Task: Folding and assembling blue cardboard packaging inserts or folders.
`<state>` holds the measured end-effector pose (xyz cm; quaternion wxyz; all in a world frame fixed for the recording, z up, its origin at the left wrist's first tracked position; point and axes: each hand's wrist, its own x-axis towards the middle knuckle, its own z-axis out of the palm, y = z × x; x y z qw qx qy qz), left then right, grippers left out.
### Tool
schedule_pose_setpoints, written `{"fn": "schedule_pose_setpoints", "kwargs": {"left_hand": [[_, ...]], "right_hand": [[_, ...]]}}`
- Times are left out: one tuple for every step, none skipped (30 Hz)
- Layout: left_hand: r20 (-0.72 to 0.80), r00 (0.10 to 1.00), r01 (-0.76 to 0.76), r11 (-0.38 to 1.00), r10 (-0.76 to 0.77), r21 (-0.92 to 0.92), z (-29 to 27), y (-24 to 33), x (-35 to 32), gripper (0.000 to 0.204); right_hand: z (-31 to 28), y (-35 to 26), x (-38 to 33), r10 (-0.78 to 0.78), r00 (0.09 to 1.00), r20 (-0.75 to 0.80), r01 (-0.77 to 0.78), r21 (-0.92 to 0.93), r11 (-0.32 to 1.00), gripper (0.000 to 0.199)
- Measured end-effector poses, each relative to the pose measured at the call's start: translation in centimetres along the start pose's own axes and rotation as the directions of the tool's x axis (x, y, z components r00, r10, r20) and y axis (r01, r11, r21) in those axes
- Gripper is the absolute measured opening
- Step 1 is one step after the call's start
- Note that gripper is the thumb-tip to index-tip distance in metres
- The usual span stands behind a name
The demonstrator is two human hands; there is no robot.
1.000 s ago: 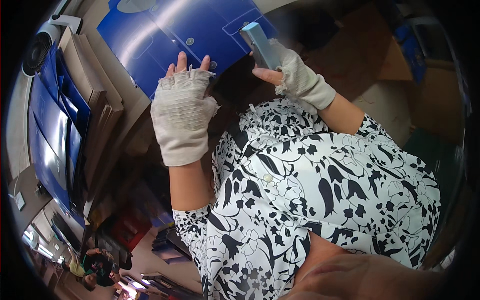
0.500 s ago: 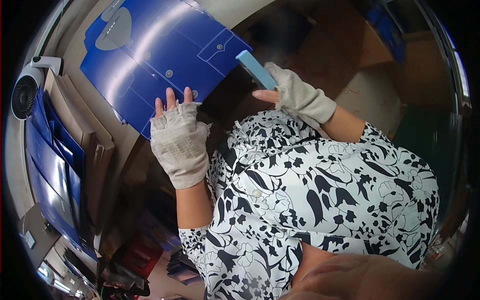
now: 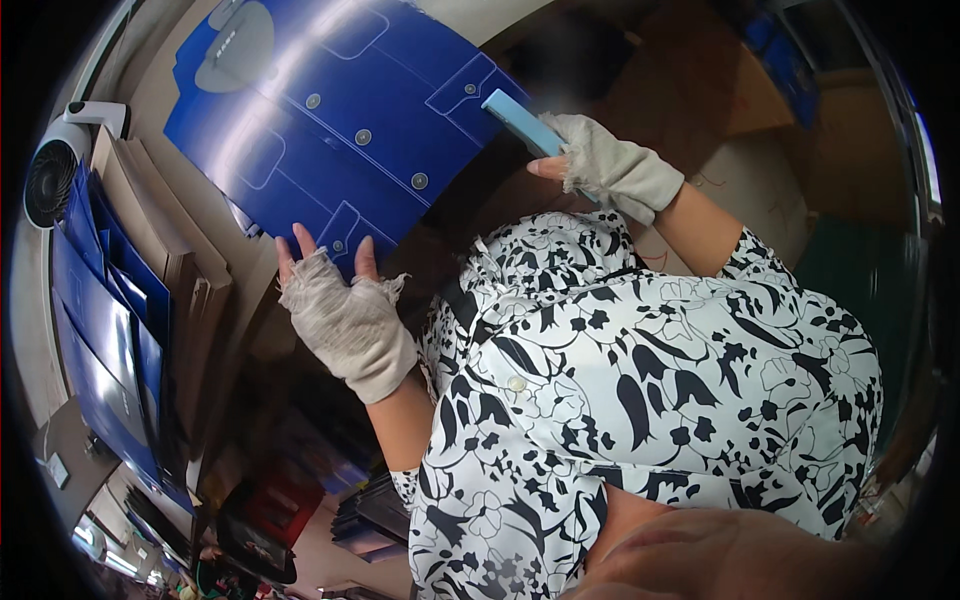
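A glossy blue printed cardboard sheet (image 3: 300,150), made to look like a buttoned jacket with pockets and a grey oval, lies ahead of me. My left hand (image 3: 348,318), in a frayed off-white fingerless glove, is at the sheet's near left corner. Its thumb and fingers are spread around the lower pocket, the fingertips by the edge. Whether they press on the sheet cannot be told. My right hand (image 3: 615,170), gloved alike, is closed around a light blue rectangular bar (image 3: 522,122). The bar's far end reaches the sheet's right edge; part of it is hidden in the palm.
On the left, several blue folded sheets (image 3: 105,330) lean beside brown cardboard (image 3: 150,215). A white fan (image 3: 52,175) with a dark grille stands behind them. Low at left is a red object (image 3: 280,505). A brown carton (image 3: 745,90) is at the far right.
The blue sheet has shifted right and looks slightly larger. My left hand has slid nearer and left to its corner, uncovering the lower pocket. My right hand has moved slightly right with the bar.
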<state>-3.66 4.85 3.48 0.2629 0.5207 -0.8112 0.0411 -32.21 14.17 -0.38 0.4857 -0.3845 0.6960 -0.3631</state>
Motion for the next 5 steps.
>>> {"fn": "schedule_pose_setpoints", "kwargs": {"left_hand": [[0.0, 1.0, -0.007, 1.0, 0.007, -0.013, 0.2, 0.1, 0.0, 0.07], [0.03, 0.999, -0.024, 0.999, 0.025, -0.034, 0.4, 0.2, 0.0, 0.077], [0.059, 0.997, -0.04, 0.998, 0.043, -0.056, 0.5, 0.6, 0.1, 0.085], [0.05, 0.998, -0.041, 0.998, 0.044, -0.053, 0.3, 0.6, 0.2, 0.085], [0.106, 0.993, -0.046, 0.999, 0.048, -0.019, 0.0, 0.7, 0.2, 0.087]], "right_hand": [[-0.2, -0.4, -0.3, 0.012, 1.0, -0.024, -0.012, 0.002, 1.0, 0.033], [-0.5, -0.2, -0.3, 0.014, 0.999, -0.038, -0.015, 0.0, 1.0, 0.033], [-0.6, 0.4, -0.4, -0.02, 1.0, -0.016, 0.023, 0.148, 0.989, 0.034], [-0.4, 0.9, -0.2, -0.071, 0.997, 0.014, 0.064, 0.296, 0.953, 0.036], [-0.5, 0.8, 0.0, -0.081, 0.997, 0.014, 0.074, 0.295, 0.953, 0.036]]}}
